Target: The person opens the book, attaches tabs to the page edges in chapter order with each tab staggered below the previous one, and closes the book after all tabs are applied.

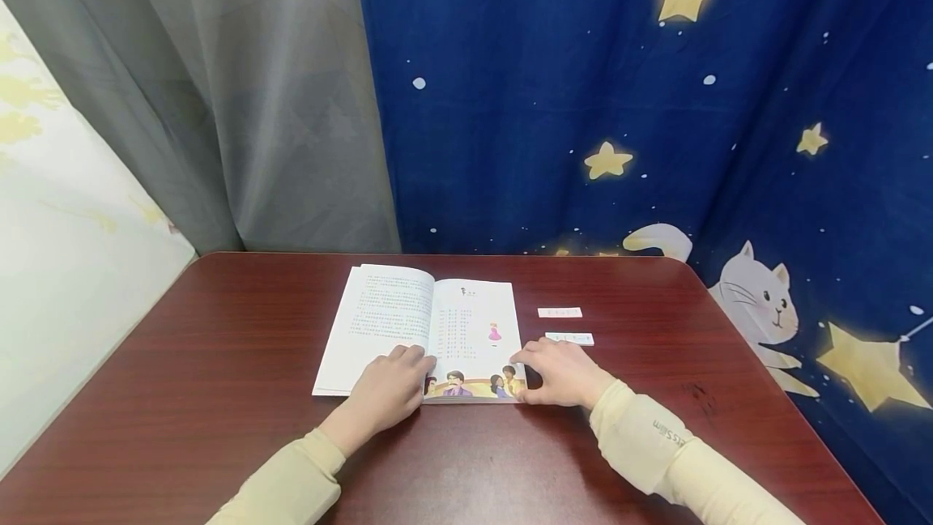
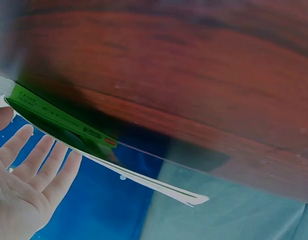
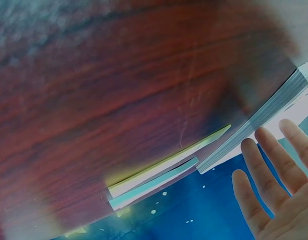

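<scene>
An open book (image 1: pixel 474 330) lies on the table, with text on its left page (image 1: pixel 386 314) and a pink-dressed figure plus a strip of cartoon people on the right page. My left hand (image 1: pixel 389 387) rests on the lower left page beside the spine. In the left wrist view the fingers of that hand (image 2: pixel 31 180) lie fairly straight against the page, above a green book spine (image 2: pixel 58 117). At the book's lower right edge, my right hand (image 1: pixel 561 371) touches the page border. Its fingers are extended in the right wrist view, near the page block (image 3: pixel 264 117).
Two small paper strips, one pinkish (image 1: pixel 560 313) and one pale (image 1: pixel 570 339), lie right of the book on the dark red table (image 1: pixel 219 363). Behind the table hang a grey curtain (image 1: pixel 291 104) and a blue star-patterned curtain (image 1: pixel 510 144).
</scene>
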The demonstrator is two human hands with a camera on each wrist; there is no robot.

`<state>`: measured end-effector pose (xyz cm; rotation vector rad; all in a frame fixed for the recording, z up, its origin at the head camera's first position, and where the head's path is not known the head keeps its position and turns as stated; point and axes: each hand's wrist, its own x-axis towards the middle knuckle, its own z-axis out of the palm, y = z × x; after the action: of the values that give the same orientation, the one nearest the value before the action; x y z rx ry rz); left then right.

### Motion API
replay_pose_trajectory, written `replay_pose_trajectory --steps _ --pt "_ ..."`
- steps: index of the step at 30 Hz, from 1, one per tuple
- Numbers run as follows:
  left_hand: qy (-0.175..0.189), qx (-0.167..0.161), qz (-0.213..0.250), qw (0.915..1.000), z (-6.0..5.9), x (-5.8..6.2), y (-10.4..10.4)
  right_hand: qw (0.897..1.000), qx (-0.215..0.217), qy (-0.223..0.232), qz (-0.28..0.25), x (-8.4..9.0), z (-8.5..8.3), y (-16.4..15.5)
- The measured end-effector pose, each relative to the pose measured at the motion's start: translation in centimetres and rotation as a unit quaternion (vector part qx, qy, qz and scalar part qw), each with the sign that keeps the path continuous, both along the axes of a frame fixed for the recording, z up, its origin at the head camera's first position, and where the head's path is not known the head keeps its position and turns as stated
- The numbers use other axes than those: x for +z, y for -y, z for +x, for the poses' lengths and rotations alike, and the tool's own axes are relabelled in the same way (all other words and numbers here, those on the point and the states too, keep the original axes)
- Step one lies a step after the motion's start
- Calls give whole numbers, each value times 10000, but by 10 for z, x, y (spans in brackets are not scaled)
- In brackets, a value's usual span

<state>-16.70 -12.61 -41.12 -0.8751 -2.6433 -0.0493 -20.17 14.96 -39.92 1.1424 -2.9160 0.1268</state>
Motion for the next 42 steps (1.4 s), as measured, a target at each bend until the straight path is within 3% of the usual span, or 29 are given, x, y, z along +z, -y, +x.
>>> replay_pose_trajectory --steps 6,17,42 --pt "29 -45 -35 10000 0 -3 -6 10000 1 18 7 -1 0 0" --pt "410 279 -238 9985 3 -3 -12 10000 13 -47 11 -2 -1 0" --pt "212 145 -143 9996 -4 -6 -10 9998 111 -169 -79 -2 -1 -1"
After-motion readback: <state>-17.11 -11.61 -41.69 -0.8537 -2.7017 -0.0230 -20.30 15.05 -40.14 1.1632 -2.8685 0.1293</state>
